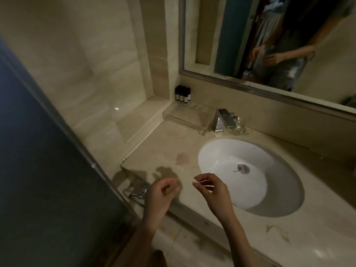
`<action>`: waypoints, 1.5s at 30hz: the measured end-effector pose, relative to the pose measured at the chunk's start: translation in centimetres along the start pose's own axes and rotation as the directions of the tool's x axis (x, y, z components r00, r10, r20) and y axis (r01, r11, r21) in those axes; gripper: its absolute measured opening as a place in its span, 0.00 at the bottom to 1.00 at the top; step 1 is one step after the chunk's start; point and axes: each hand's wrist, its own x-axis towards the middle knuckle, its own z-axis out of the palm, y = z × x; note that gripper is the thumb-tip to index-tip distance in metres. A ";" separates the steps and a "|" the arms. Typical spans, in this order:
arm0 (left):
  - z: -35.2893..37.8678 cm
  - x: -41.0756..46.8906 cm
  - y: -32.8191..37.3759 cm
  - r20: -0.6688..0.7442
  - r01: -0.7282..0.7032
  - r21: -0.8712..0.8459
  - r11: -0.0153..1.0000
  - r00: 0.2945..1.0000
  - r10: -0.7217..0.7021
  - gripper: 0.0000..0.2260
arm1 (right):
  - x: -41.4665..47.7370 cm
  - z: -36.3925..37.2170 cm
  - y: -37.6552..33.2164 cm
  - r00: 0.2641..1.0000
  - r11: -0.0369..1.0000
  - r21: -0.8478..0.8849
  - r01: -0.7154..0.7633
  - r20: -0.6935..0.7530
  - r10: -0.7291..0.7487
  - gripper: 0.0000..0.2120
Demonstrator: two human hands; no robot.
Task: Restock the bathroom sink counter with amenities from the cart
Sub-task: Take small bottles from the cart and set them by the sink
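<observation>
While left hand (160,194) and right hand (212,191) hover loosely curled and empty at the counter (163,147) front, tray (183,117) lies well ahead, lengthwise along the wall (269,114), neither hand nearer.

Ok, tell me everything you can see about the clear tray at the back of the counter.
The clear tray is a shallow rectangular box, apparently transparent acrylic, with low walls and an open top. It sits flat on the counter by the back wall, with the dark bottles just behind its left end and the faucet beside its right end. No items show inside.
</observation>
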 end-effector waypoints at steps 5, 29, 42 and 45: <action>-3.5 -3.0 -0.4 -0.090 0.055 0.008 0.998 0.994 -0.054 0.12 | -0.3 3.0 -2.8 0.984 0.987 -0.097 0.132 0.134 -0.118 0.04; -22.2 -44.8 -13.0 -0.873 0.564 -0.020 0.826 0.393 -0.289 0.09 | -33.5 26.8 -14.4 0.191 0.672 0.078 0.736 0.929 -0.318 0.08; -17.7 -67.6 -14.7 -0.871 0.632 -0.488 0.602 -0.307 -0.384 0.11 | -57.9 31.4 -16.9 -0.490 0.536 0.559 0.633 0.825 -0.281 0.08; -17.0 -71.3 -14.8 -0.820 0.612 -0.572 0.546 -0.443 -0.363 0.10 | -63.0 31.9 -17.2 -0.584 0.500 0.656 0.565 0.746 -0.320 0.05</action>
